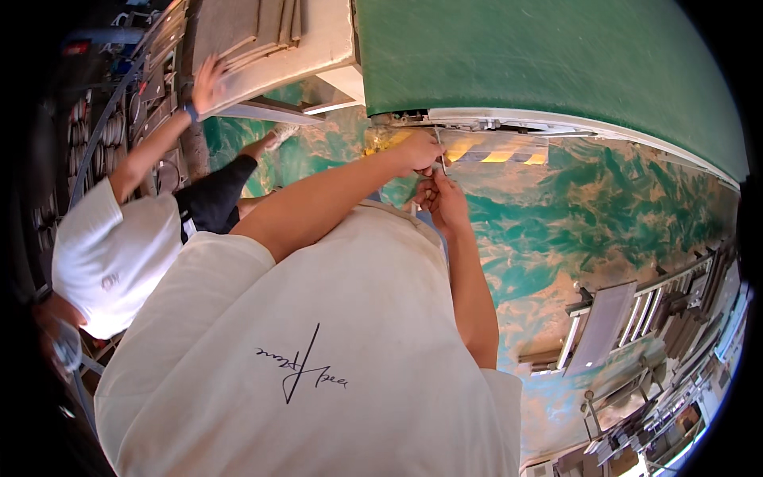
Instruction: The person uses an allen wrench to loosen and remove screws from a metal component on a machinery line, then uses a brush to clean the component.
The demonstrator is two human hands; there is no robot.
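Observation:
My left hand (420, 153) is closed, reaching across in front of my body close to the edge of the green-topped table. Against its fingertips stands a thin, pale, rod-like piece (442, 151), too small to name for sure. Just below and a little to the right, my right hand (447, 203) has its fingers curled in, with thumb and fingertips at the lower end of the same piece. Both hands are nearly touching. The fingers partly hide what lies between them.
The green tabletop (548, 56) fills the upper right, with a metal rail along its edge. Left of it a worktable (330, 48) bears stacked flat boards (226, 32). A co-worker (119, 246) in a white shirt reaches toward them. Racks (644, 310) stand at lower right.

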